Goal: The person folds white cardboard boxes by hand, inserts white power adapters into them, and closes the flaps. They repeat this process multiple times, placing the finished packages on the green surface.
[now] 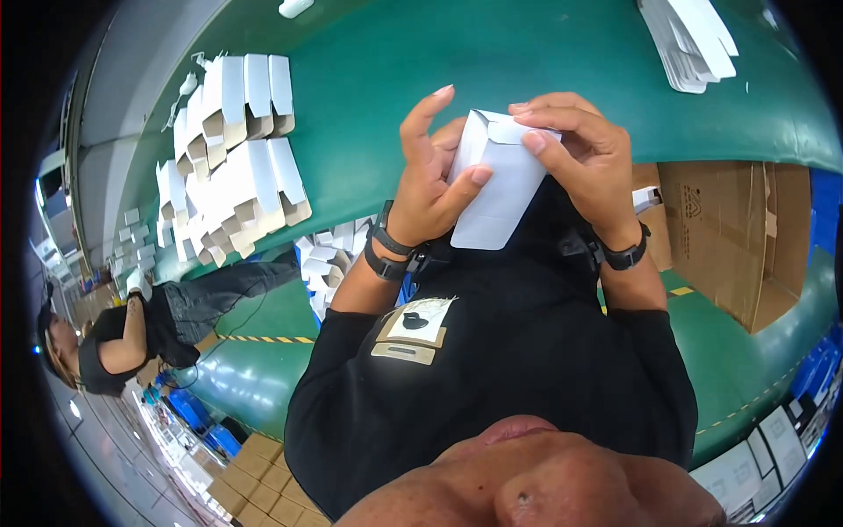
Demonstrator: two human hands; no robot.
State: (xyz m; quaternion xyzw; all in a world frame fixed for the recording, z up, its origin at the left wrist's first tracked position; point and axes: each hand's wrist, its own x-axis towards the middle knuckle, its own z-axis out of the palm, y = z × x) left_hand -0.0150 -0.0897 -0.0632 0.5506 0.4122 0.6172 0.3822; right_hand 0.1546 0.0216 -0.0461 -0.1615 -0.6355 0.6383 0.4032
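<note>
- The small white carton [499, 180] is held up above the green table [421, 53], body already formed, top flap half tucked.
- Left hand [430, 176] grips its side; right hand [580, 149] fingers press the flap down.
- Finished cartons [233, 140] lie left, flat blanks [689, 39] far right.

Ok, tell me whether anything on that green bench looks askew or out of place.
Nothing is damaged or spilled. The folded white cardboard boxes on the green bench lie in loose, uneven rows with flaps open, some tipped at angles. The left hand and right hand hold a small white carton, which looks intact.
</note>
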